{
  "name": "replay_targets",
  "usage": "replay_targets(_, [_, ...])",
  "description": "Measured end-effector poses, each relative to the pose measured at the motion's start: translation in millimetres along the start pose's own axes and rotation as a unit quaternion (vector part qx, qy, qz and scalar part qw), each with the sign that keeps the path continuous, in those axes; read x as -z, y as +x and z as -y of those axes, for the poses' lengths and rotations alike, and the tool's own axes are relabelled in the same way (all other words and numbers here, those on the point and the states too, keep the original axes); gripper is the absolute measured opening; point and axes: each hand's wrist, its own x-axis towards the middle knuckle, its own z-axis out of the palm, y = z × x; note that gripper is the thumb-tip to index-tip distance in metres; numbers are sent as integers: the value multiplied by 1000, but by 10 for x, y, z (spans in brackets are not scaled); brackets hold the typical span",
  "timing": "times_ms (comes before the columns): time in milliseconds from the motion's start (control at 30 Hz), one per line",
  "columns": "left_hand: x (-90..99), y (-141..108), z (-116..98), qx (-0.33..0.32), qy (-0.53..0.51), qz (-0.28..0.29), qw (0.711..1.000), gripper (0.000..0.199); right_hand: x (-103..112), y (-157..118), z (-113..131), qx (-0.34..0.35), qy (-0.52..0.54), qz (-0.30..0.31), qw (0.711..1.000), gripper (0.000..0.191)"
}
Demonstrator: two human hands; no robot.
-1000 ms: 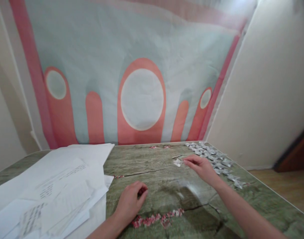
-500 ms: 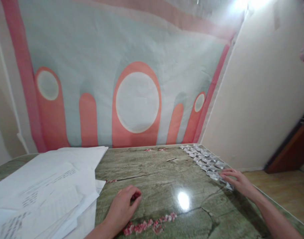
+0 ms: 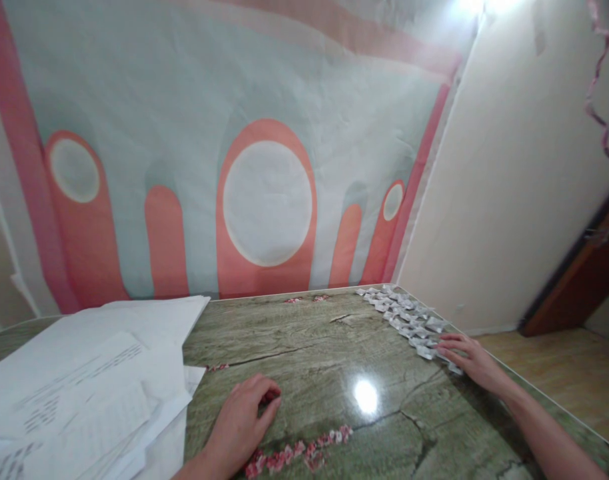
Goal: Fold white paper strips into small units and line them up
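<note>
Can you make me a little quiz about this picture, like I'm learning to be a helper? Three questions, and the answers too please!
1. True or false: the white papers lie nearer to the left hand than to the right hand.
2. Which hand is at the small silvery pieces?
A) left
B) right
C) neither
3. Fill in the blank: behind the table, the big wall hanging has a large pale ______ in its middle.

Key: 1 true; 2 B; 3 circle
</note>
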Motion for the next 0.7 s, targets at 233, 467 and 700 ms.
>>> replay_targets(233, [-11,-2,19,-5,2,3,1000,11,5,-40,-38,-2,18,7,1000,44])
replay_targets(467, [3,9,15,-9,2,6,1000,11,19,-44,-43,-12,23,-13,1000,43])
replay_targets(700, [7,-63,-87,10,16,-1,1000,10,75,-35,405,40,32,-72,996,37])
